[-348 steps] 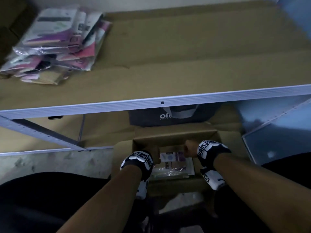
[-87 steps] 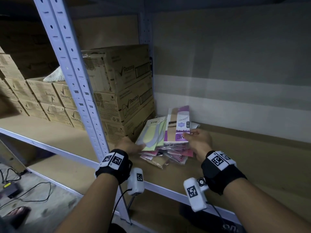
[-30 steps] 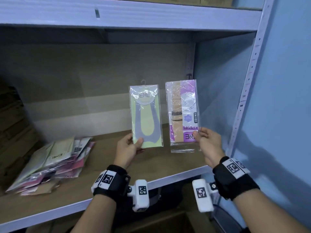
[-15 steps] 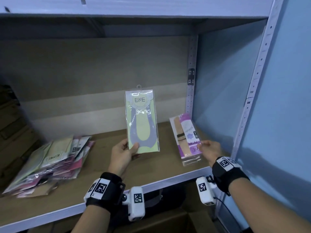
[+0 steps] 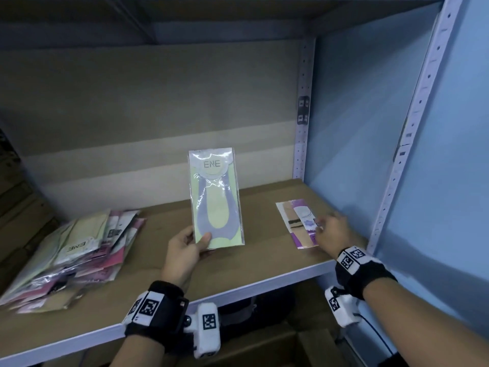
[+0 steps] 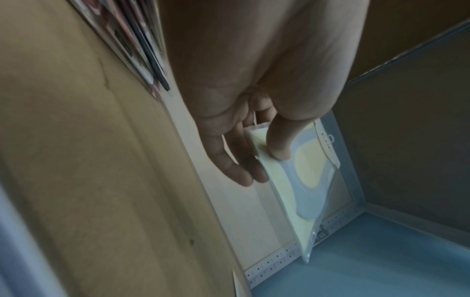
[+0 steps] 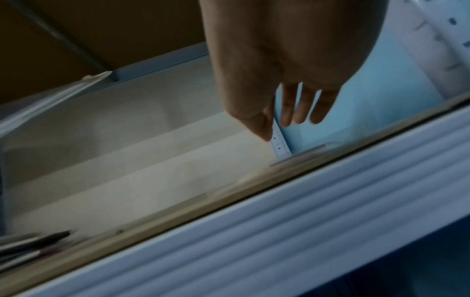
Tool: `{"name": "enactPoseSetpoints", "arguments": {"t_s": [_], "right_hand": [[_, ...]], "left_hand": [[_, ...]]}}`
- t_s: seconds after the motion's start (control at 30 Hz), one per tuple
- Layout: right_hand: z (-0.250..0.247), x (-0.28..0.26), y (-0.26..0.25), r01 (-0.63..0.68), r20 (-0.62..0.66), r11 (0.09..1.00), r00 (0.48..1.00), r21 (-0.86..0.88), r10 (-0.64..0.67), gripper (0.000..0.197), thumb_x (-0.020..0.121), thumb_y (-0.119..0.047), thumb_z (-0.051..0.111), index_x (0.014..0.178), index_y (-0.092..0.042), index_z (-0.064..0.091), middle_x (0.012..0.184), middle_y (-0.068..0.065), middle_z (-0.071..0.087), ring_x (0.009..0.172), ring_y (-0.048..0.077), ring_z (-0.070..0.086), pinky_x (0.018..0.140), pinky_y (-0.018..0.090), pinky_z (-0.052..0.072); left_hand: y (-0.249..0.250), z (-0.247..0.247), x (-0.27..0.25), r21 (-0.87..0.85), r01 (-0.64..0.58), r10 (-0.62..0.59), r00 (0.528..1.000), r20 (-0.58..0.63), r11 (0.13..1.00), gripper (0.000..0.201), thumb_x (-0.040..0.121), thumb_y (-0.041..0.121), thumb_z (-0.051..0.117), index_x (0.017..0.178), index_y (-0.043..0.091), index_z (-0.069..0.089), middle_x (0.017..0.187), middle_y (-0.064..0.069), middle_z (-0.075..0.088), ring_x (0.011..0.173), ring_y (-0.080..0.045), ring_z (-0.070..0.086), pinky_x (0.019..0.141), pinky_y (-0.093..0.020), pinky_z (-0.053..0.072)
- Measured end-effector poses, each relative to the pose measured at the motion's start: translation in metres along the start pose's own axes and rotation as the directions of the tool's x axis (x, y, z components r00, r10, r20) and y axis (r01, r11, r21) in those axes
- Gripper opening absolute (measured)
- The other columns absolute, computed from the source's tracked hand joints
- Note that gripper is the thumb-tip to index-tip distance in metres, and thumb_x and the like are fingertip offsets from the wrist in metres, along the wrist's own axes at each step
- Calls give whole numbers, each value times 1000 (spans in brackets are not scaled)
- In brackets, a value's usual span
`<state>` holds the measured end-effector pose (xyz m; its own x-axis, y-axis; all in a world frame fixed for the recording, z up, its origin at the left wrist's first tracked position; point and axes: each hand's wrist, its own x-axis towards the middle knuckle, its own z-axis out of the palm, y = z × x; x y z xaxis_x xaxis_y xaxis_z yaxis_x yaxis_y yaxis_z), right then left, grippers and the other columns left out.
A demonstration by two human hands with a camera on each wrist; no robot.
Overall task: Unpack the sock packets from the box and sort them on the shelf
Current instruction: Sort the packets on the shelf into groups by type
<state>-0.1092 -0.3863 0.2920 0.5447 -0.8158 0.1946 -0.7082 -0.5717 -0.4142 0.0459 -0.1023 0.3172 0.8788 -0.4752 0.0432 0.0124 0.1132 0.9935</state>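
Observation:
My left hand (image 5: 198,242) pinches the bottom of a yellow-green ENE sock packet (image 5: 215,200) and holds it upright over the middle of the shelf board (image 5: 259,263). In the left wrist view the thumb (image 6: 279,144) presses on the packet (image 6: 307,180) with the fingers behind it. A purple and beige sock packet (image 5: 296,221) lies flat on the board at the right. My right hand (image 5: 324,226) hovers at that packet's right edge. Its fingers (image 7: 297,112) are straight and hold nothing.
A loose pile of several sock packets (image 5: 74,247) lies at the left of the shelf. A blue wall (image 5: 357,128) and a perforated upright (image 5: 412,128) close the right side. Below the shelf's white front edge (image 5: 238,290) is a cardboard box (image 5: 264,350).
My right hand lowered the purple packet from upright to flat on the shelf's right side and let go. The left hand kept its packet upright, drifting slightly lower.

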Motion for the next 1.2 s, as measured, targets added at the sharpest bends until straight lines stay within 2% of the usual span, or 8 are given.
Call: {"name": "enactPoseSetpoints", "arguments": {"t_s": [0.1, 0.2, 0.47, 0.57, 0.7, 0.87, 1.03, 1.2], "right_hand": [[9, -1, -2, 161, 145, 986, 976, 33, -165, 26, 84, -4, 53, 105, -11, 67, 126, 7, 56, 116, 27, 49, 98, 33, 42], [11, -3, -3, 136, 288, 990, 948, 25, -138, 31, 86, -5, 50, 112, -13, 64, 126, 12, 57, 112, 28, 55, 95, 28, 44], [17, -1, -14, 152, 254, 982, 951, 115, -177, 37, 80, -34, 70, 113, -18, 63, 112, 7, 56, 101, 24, 58, 90, 29, 45], [17, 1, -10, 198, 138, 970, 966, 140, -217, 29, 83, -15, 62, 111, -15, 65, 117, 7, 59, 112, 27, 54, 99, 35, 43], [17, 4, -3, 199, 322, 980, 928, -12, -185, 45, 82, -7, 56, 125, -20, 58, 133, 2, 55, 120, 26, 51, 104, 37, 41], [14, 8, -5, 230, 349, 965, 921, -126, -174, 44, 85, -30, 56, 128, -28, 54, 132, 2, 56, 120, 26, 52, 103, 41, 41], [20, 1, -9, 178, 261, 976, 955, -128, -140, 51, 82, -60, 56, 112, -19, 62, 111, 5, 65, 103, 26, 60, 86, 35, 50], [13, -2, -9, 156, 137, 982, 981, -111, -141, 10, 86, -23, 54, 93, -22, 61, 109, 0, 60, 114, 24, 46, 98, 41, 36]], "left_hand": [[-4, 4, 0, -3, 0, 0, 1000, 10, 1000, 24, 89, 2, 61, 113, 4, 64, 106, -10, 71, 85, -20, 66, 70, -27, 57], [-6, 7, -2, -17, 3, -3, 1000, 19, 1000, 22, 90, 1, 60, 111, 6, 65, 106, -9, 72, 89, -23, 65, 80, -37, 54], [-12, 3, -1, -21, 21, -20, 1000, 7, 1000, 22, 89, 2, 61, 111, 6, 65, 106, -9, 72, 90, -23, 65, 85, -41, 52], [-14, 1, -2, -23, 23, -23, 1000, 3, 999, 24, 89, 2, 61, 113, 4, 64, 106, -10, 72, 89, -22, 66, 82, -38, 54], [-15, -2, -2, -22, 21, -21, 1000, -2, 1000, 25, 90, 1, 61, 115, 3, 64, 107, -11, 71, 89, -22, 66, 77, -32, 56], [-15, -3, -2, -19, 18, -18, 1000, -4, 1000, 23, 90, 2, 60, 112, 5, 65, 107, -10, 71, 88, -21, 66, 72, -27, 58], [-15, -3, -4, -27, 23, -24, 1000, -8, 999, 26, 89, 1, 61, 115, 5, 64, 109, -11, 71, 91, -24, 67, 86, -41, 55], [-14, -5, -4, -25, 21, -22, 1000, -8, 999, 24, 89, 2, 61, 113, 7, 65, 110, -11, 71, 94, -26, 67, 84, -39, 55]]}}
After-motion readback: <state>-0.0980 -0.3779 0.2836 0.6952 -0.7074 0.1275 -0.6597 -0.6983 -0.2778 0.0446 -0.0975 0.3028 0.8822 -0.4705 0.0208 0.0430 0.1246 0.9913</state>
